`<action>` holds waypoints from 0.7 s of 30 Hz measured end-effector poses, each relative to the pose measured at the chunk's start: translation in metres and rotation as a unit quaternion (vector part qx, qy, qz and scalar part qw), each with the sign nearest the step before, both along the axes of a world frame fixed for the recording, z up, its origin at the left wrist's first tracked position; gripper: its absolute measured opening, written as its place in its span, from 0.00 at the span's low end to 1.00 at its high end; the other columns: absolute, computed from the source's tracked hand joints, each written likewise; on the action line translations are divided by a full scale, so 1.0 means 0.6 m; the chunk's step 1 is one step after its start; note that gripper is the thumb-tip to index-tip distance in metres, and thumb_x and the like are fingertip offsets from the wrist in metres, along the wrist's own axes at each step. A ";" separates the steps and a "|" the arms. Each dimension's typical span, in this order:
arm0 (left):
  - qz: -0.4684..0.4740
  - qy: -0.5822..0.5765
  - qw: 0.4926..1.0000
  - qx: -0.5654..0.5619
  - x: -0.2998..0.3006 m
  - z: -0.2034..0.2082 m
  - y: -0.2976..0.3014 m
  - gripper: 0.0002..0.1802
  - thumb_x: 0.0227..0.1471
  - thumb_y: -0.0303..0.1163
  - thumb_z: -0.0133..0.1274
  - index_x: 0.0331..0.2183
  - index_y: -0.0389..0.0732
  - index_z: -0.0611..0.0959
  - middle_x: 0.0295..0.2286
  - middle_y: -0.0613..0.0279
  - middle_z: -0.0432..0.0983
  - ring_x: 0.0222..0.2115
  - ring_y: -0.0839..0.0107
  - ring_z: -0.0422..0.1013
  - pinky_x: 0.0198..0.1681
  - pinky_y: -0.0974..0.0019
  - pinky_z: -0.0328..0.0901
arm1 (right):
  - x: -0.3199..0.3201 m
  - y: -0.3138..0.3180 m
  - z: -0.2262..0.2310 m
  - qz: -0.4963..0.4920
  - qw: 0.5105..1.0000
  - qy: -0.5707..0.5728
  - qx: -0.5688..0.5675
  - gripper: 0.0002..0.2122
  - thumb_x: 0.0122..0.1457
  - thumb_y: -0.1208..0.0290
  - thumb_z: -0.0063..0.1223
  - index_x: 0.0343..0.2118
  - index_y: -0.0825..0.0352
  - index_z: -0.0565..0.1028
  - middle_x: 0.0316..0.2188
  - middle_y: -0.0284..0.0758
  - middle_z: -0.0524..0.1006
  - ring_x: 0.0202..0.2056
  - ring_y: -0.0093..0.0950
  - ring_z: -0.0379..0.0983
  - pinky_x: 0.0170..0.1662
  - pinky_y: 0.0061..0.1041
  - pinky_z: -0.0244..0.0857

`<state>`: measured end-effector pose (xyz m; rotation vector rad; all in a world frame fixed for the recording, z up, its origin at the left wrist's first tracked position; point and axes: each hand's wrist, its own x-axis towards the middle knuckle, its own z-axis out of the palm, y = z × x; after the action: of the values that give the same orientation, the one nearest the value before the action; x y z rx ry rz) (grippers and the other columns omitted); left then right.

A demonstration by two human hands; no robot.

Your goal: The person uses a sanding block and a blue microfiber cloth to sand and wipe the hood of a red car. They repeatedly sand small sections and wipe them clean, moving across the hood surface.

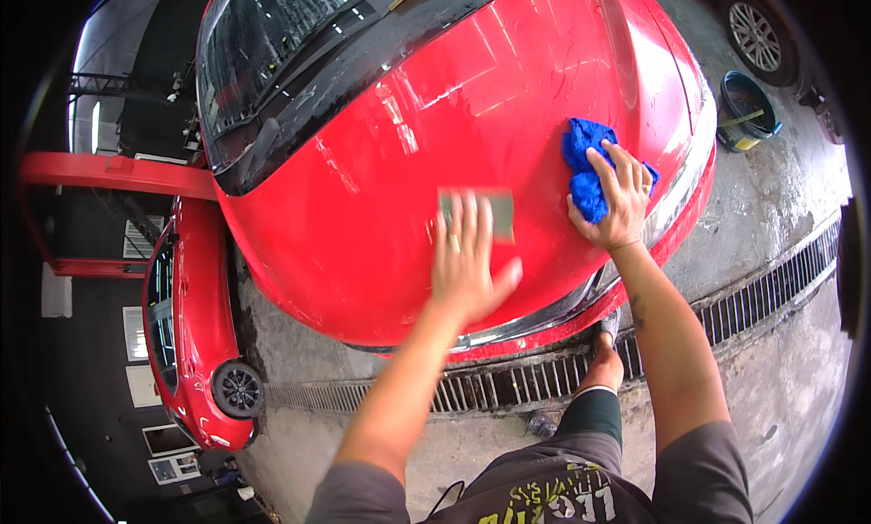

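The glossy red car hood (363,261) spreads out in front of me. My left hand (467,261) lies flat over a thin greenish-grey square sheet (502,217) on the hood, its fingers straight and its thumb out to the side. The hand is slightly blurred. Further right, my right hand (619,197) is bent over a bunched blue cloth (590,193), which rests on the paint near the front corner. The cloth shows between thumb and fingers, and its far end sticks out past them. What the sheet is made of I cannot make out.
The wet windshield (272,52) lies beyond the hood. A dark bucket (748,111) stands on the floor at right, near another car's wheel (758,34). A drain grate (508,385) runs along the floor before the bumper. A second red car (195,297) and a red post (118,172) are at left.
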<state>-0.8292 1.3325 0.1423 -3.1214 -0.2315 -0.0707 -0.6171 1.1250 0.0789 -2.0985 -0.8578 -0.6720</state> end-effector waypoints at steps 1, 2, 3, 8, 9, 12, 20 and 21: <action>-0.022 -0.037 0.998 0.036 0.090 0.036 0.050 0.63 0.65 0.69 0.49 0.77 0.29 0.50 0.78 0.30 0.40 0.80 0.37 0.34 0.80 0.32 0.33 | -0.001 0.001 -0.003 -0.001 1.000 0.008 -0.014 0.41 0.42 0.51 0.74 0.65 0.52 0.78 0.66 0.42 0.74 0.64 0.46 0.71 0.68 0.53 0.57; 0.006 -0.056 0.998 0.043 0.169 0.063 0.108 0.61 0.67 0.70 0.47 0.78 0.32 0.49 0.78 0.34 0.38 0.80 0.41 0.34 0.81 0.38 0.33 | -0.009 0.008 -0.005 0.018 1.000 0.014 -0.006 0.42 0.41 0.51 0.74 0.65 0.51 0.77 0.66 0.42 0.74 0.65 0.47 0.71 0.68 0.53 0.57; 0.029 -0.062 0.997 0.048 0.250 0.108 0.172 0.61 0.68 0.71 0.45 0.78 0.33 0.49 0.79 0.36 0.38 0.80 0.43 0.34 0.81 0.40 0.32 | -0.017 0.028 0.001 0.026 1.000 0.016 0.003 0.43 0.40 0.51 0.74 0.66 0.51 0.77 0.66 0.42 0.74 0.65 0.47 0.71 0.68 0.53 0.57; 0.081 -0.108 0.990 0.024 0.279 0.082 0.174 0.57 0.71 0.70 0.41 0.78 0.33 0.50 0.78 0.35 0.40 0.80 0.45 0.35 0.81 0.41 0.32 | -0.024 0.030 -0.005 0.035 0.999 0.020 -0.001 0.44 0.39 0.50 0.75 0.66 0.50 0.78 0.67 0.41 0.73 0.66 0.46 0.70 0.70 0.53 0.56; 0.034 -0.127 0.991 0.037 0.222 0.046 0.113 0.56 0.71 0.65 0.45 0.78 0.30 0.51 0.78 0.32 0.41 0.80 0.41 0.35 0.81 0.37 0.33 | -0.012 0.015 -0.008 0.019 1.000 0.019 -0.016 0.43 0.39 0.50 0.75 0.65 0.51 0.78 0.67 0.41 0.73 0.66 0.46 0.69 0.70 0.54 0.56; 0.020 -0.044 0.999 -0.016 -0.049 -0.042 -0.028 0.58 0.65 0.61 0.53 0.76 0.27 0.53 0.77 0.26 0.40 0.79 0.33 0.34 0.79 0.28 0.32 | -0.001 0.007 0.004 0.012 1.000 0.009 0.000 0.41 0.43 0.53 0.74 0.65 0.53 0.78 0.65 0.42 0.75 0.64 0.46 0.71 0.68 0.52 0.59; 0.057 -0.029 0.998 -0.018 -0.088 -0.028 0.031 0.57 0.69 0.62 0.49 0.78 0.30 0.49 0.77 0.28 0.38 0.79 0.34 0.33 0.79 0.28 0.32 | -0.005 0.007 -0.002 0.005 1.000 -0.005 0.012 0.38 0.47 0.53 0.73 0.65 0.54 0.77 0.65 0.44 0.75 0.64 0.46 0.72 0.68 0.52 0.59; 0.035 -0.089 0.995 0.007 0.002 0.024 0.084 0.56 0.69 0.61 0.48 0.78 0.31 0.49 0.78 0.30 0.37 0.80 0.36 0.33 0.80 0.32 0.32 | -0.005 0.009 0.002 0.003 1.000 -0.004 0.009 0.38 0.47 0.53 0.73 0.65 0.54 0.77 0.65 0.43 0.75 0.64 0.46 0.72 0.68 0.52 0.58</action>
<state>-0.8283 1.3829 0.1570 -3.0907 -0.3410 -0.3482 -0.6198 1.1305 0.0803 -2.0770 -0.8594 -0.6836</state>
